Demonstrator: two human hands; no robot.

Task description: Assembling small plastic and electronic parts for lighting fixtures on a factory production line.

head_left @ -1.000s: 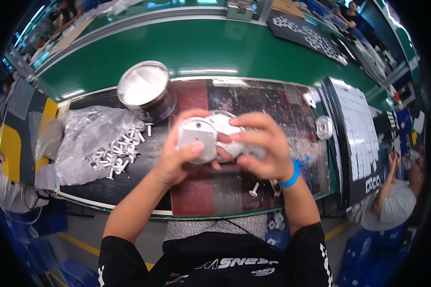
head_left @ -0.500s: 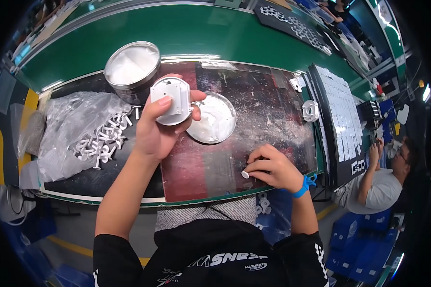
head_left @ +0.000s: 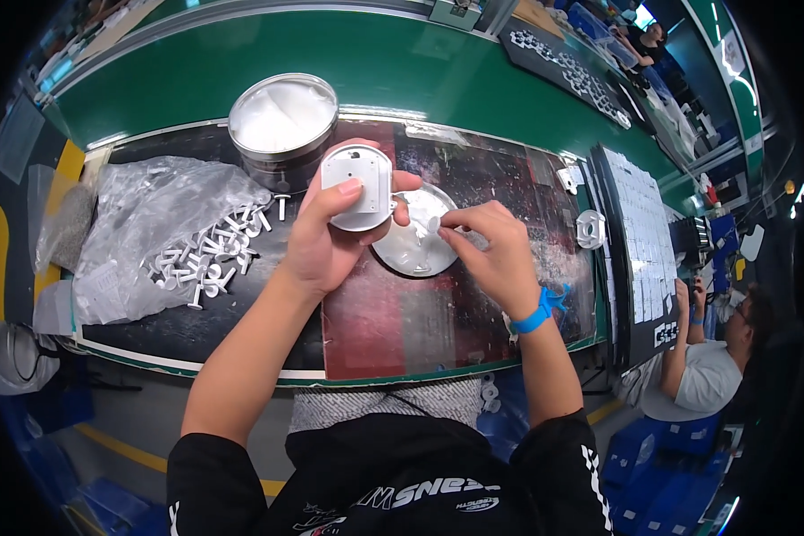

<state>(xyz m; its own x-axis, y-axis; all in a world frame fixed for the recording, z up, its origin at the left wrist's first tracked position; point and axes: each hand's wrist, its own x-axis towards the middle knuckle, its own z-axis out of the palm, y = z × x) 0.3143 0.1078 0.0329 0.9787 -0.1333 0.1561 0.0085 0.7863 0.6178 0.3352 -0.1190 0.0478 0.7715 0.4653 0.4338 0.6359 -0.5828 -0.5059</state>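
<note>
Head view: left hand (head_left: 318,250) clasps the casing (head_left: 371,170) left of the dish (head_left: 414,272), thumb seemingly steadying it, while right hand (head_left: 502,255) pinches a disc (head_left: 433,225) over the dish.

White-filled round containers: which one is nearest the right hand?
The shallow dish, overlapped in this view by the fingertips of the right hand; the other, a deep tin, stands farther away, beyond the left hand.

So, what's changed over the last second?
The right hand has come away from beside the housing, picked up a pin from the worktop, and carried it forward and left to the dish. The left hand keeps the housing; the pin pile and tub stay put.
</note>
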